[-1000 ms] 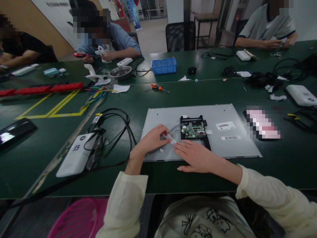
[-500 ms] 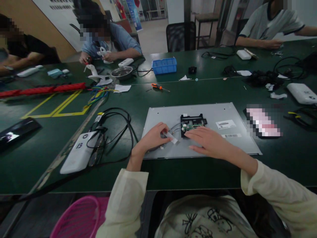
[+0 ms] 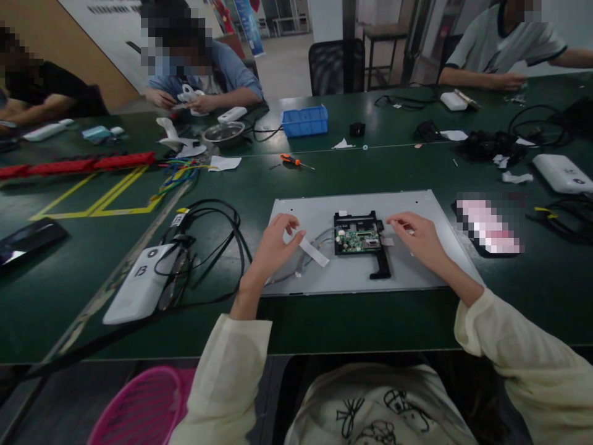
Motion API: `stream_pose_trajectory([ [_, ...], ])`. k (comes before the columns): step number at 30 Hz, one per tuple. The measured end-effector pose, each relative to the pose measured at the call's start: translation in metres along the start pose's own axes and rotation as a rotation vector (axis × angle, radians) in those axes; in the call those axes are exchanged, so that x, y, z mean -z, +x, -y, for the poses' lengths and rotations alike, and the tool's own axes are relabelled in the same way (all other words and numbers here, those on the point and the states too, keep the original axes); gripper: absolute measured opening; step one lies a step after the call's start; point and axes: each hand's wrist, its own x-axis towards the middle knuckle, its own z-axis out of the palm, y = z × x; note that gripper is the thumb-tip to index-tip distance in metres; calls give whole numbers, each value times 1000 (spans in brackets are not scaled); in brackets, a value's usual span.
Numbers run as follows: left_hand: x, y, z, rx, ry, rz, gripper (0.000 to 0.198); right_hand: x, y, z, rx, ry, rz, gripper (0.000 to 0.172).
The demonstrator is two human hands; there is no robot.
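Note:
A grey metal panel (image 3: 310, 210) lies flat on the table. On its middle sits a black plastic bracket (image 3: 380, 266) with a green circuit board (image 3: 359, 240) in it. Grey cables (image 3: 319, 238) run left from the board. My left hand (image 3: 278, 242) is over the panel's left part, thumb and fingers apart. A white tape-like strip (image 3: 315, 252) slants beside its thumb tip; whether it sticks to the thumb I cannot tell. To the right of the bracket, my right hand (image 3: 419, 238) hovers with fingers loosely bent and apart. Below its fingertips is a small pale piece (image 3: 388, 241).
A phone (image 3: 488, 227) lies right of the panel. White power bank (image 3: 141, 284) and black cables (image 3: 238, 232) are at left. Beyond the panel are an orange screwdriver (image 3: 296, 162), a blue basket (image 3: 304, 122) and a metal bowl (image 3: 225, 133). Several people sit across the table.
My right hand has drawn away from the board to the right, uncovering the board and bracket. My left hand has lifted slightly up and left, its fingers parting from the white strip.

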Motion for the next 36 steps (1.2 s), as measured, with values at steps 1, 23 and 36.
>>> stream_pose_trajectory([
  [1, -1, 0, 2, 6, 13, 19, 15, 0, 0, -1, -4, -11, 22, 23],
  [23, -9, -1, 24, 268, 210, -352, 14, 8, -1, -27, -35, -81, 180, 29],
  [36, -18, 4, 5, 38, 291, -78, 21, 5, -3, -9, 1, -117, 219, 24],
])
